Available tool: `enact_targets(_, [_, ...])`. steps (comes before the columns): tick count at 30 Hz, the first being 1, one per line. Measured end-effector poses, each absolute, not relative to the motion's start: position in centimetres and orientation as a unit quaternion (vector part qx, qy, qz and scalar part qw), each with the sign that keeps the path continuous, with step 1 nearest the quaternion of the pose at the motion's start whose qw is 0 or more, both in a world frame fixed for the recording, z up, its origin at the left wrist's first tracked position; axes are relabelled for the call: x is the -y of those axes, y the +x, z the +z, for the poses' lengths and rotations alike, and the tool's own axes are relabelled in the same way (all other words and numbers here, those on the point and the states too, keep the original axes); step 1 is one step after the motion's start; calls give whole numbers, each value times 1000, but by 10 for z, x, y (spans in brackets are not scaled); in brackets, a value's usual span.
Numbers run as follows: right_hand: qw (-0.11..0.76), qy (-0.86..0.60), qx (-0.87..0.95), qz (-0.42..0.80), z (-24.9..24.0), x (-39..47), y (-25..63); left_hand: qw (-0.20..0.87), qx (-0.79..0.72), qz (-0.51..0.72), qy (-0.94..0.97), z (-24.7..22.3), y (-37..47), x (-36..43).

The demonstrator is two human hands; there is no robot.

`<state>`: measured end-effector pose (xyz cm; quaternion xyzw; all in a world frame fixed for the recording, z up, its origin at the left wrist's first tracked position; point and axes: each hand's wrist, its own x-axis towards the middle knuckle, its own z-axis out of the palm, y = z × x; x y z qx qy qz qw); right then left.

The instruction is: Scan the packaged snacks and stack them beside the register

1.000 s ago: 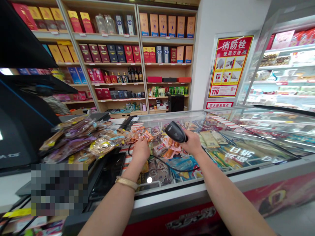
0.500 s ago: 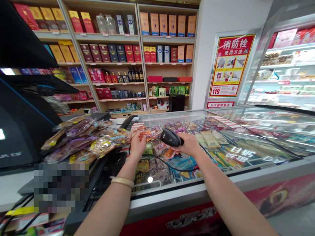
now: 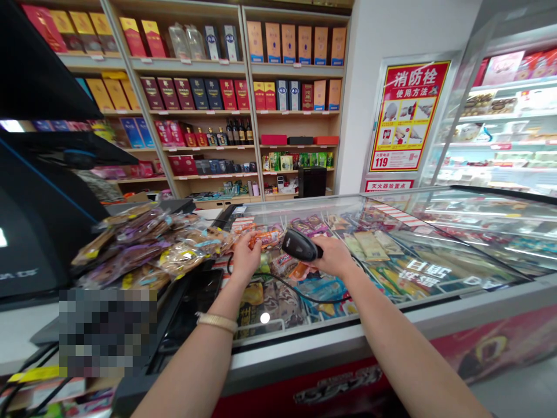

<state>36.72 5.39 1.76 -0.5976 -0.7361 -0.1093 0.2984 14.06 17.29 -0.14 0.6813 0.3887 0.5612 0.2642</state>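
My right hand (image 3: 333, 255) is closed around a black barcode scanner (image 3: 300, 245), whose head points left. A black cable (image 3: 300, 295) loops from it over the freezer's glass top. Just left of the scanner, my left hand (image 3: 247, 256) pinches an orange snack packet (image 3: 266, 238), its fingertips partly hidden by the hand itself. More orange packets (image 3: 243, 226) lie behind that hand. Beside my left hand is a heap of clear-wrapped brown snack packs (image 3: 183, 255), some with yellow or purple labels.
Under both hands stretches a glass-topped chest freezer (image 3: 391, 325) full of colourful packs. A black checkout terminal (image 3: 39, 220) stands at the left. Shelves (image 3: 204, 116) of boxes and bottles line the back wall. A lit display fridge (image 3: 500, 116) is at the far right.
My left hand has shifted slightly right, its fingers turned a little. The scanner in my right hand has moved a touch left. The heap of packs looks the same.
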Motion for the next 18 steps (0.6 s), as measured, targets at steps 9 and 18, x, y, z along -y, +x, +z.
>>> enact_targets(9, [433, -600, 653, -164, 12, -56, 375, 275, -373, 525, 714, -14, 170, -161])
enact_targets(18, [456, -588, 647, -170, 12, -56, 377, 263, -270, 432, 819, -12, 177, -153])
